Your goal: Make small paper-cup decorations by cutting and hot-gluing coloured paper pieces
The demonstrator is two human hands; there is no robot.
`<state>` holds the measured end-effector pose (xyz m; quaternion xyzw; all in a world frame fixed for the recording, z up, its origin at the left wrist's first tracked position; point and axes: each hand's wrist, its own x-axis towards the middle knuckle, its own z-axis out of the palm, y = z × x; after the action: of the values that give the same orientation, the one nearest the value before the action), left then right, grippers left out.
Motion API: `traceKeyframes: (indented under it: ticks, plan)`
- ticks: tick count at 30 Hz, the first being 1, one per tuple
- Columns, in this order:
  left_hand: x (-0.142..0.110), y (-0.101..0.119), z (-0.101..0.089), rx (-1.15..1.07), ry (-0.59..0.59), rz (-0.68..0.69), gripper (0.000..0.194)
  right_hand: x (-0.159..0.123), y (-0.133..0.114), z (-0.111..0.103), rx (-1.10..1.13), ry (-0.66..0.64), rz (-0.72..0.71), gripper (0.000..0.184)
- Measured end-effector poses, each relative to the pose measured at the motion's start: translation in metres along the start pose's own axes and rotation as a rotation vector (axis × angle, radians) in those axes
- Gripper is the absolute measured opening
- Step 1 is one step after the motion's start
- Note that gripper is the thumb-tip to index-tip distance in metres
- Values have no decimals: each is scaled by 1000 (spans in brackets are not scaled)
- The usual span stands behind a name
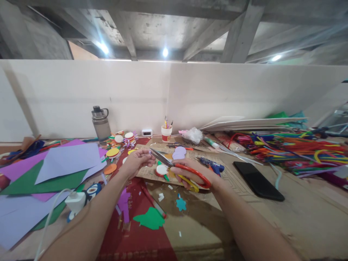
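Note:
In my right hand is a pair of scissors with one red and one yellow handle loop. The blades point up and left, slightly apart, with their tips beside my left hand. My left fingers are pinched on a small pale piece of paper, mostly hidden by the fingertips. Just below the blades lies a white disc with a red rim and green tabs. Lilac paper circles rest behind the scissors. Nearer to me are a blue paper flower and a green paper scrap.
Coloured paper sheets and a white plug lie left. A water bottle and a pen cup stand at the back. To the right are a blue glue gun, a black phone and heaped coloured strips.

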<state>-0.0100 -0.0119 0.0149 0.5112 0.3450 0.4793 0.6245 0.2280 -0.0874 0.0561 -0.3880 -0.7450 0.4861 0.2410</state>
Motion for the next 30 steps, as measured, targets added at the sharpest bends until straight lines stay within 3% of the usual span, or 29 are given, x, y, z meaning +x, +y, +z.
traceKeyframes:
  ticks: [14,30]
  plan:
    - [1,2,-12,268,-75,10,33,3,4,-1,-47,-25,8,34]
    - [-1,9,-7,337,-103,45,30,1,-1,4,-81,33,16,40]
